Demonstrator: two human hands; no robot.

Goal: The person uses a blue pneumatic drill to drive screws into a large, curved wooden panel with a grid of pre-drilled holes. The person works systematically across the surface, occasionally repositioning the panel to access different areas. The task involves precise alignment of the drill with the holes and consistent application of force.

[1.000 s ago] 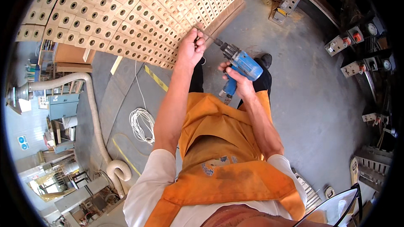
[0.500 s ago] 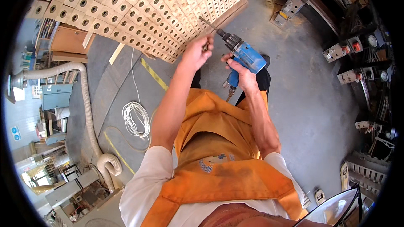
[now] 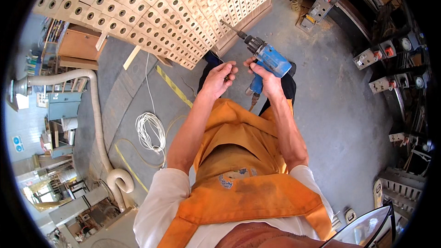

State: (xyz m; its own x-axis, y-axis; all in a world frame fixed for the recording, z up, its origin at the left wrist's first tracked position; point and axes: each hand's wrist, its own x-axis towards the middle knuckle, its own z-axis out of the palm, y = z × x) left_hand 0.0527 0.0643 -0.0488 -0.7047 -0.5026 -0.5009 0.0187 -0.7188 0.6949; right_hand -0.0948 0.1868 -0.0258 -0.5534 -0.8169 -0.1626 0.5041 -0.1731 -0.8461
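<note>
My right hand [image 3: 268, 79] is wrapped round the grip of a blue pistol-shaped power driver [image 3: 274, 63]. Its long bit [image 3: 229, 27] points up and left toward the wooden blocks [image 3: 151, 11], a large stacked bank with round holes. Dark metal rings sit in many holes on the left; farther right, many holes look bare. Left of the driver, my left hand [image 3: 217, 80] is closed, fingers curled on small dark metal pieces [image 3: 226, 78], probably ring-shaped inserts, mostly hidden. A hose fitting [image 3: 254, 100] hangs from the driver's base.
Coiled white cable [image 3: 150, 131] lies on the grey floor at left, beside yellow floor tape [image 3: 174, 86]. A ribbed duct hose [image 3: 97, 115] runs farther left. Machines with switch boxes [image 3: 367, 57] line the right side. A wooden strip [image 3: 132, 58] juts from under the blocks.
My left hand has drawn back from near the blocks, down toward my body, with fingers still closed. The driver stays almost in place; the view has shifted slightly.
</note>
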